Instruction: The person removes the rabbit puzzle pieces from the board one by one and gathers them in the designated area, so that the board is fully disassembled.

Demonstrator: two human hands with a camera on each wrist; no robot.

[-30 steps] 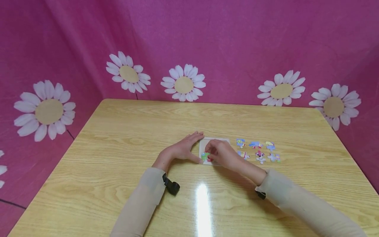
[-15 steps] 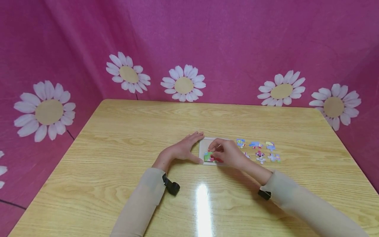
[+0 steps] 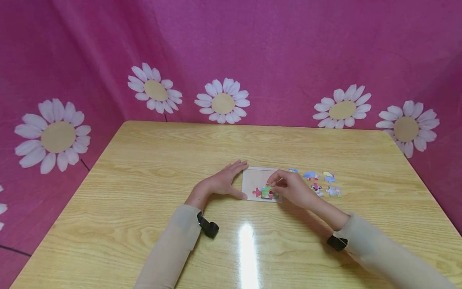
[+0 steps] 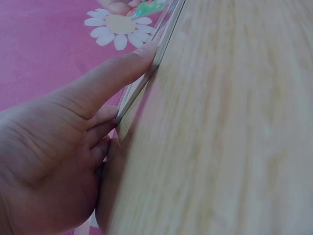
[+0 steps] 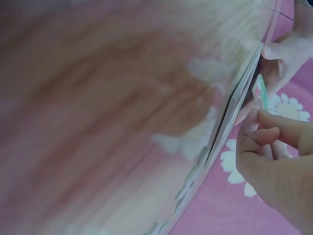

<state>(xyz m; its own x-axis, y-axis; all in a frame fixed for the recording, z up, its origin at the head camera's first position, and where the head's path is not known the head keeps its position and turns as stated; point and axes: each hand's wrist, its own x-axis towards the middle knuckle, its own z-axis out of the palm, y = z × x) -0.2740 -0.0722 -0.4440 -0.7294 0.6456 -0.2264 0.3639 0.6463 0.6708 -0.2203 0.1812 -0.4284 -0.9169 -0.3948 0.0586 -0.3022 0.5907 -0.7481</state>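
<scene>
A shallow puzzle tray with a pale rim lies on the wooden table. My left hand rests at its left edge, thumb at the near corner and fingers stretched to the far corner; in the left wrist view the straight thumb lies along the rim. My right hand pinches a green puzzle piece between thumb and fingertips over the tray's near right part. In the right wrist view this piece is tilted, above the tray. A red puzzle piece lies in the tray, left of the held one.
Several loose puzzle pieces lie right of the tray, among them a blue one, one with a yellow arc, one with a face and a pale one. A pink flowered curtain hangs behind the table.
My right hand has moved right across the tray with the green piece, uncovering the red piece and covering some loose pieces. The left hand has stayed at the tray's left edge.
</scene>
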